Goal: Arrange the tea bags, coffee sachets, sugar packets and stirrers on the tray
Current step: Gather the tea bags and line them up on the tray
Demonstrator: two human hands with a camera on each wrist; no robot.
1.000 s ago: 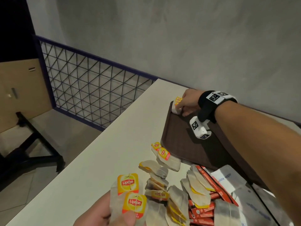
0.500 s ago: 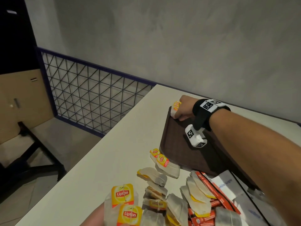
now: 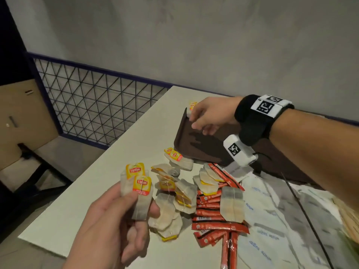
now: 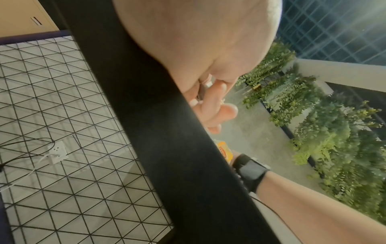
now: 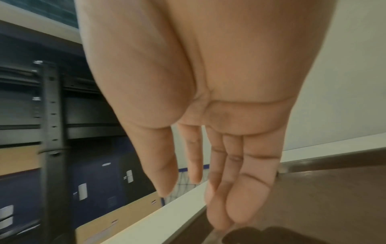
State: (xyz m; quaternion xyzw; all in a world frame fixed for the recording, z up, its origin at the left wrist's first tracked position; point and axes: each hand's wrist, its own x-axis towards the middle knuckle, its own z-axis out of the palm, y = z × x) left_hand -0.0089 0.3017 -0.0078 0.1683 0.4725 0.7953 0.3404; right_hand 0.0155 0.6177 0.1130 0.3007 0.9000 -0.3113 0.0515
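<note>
A brown tray lies on the white table. One Lipton tea bag stands at the tray's far left corner. My right hand hovers just beside it with its fingers straight and nothing in them, above the tray floor. At the near edge, my left hand pinches two yellow-tagged tea bags between thumb and fingers. Loose tea bags, red coffee sachets and white sugar packets lie heaped in front of the tray.
Two more tea bags lie against the tray's near left corner. Pale wooden stirrers show at the right edge. A mesh railing runs beyond the table's left side, and a grey wall stands behind.
My right hand has let go of the tea bag at the tray's far corner and lifted off it, fingers now straight. My left hand has risen with its two tea bags.
</note>
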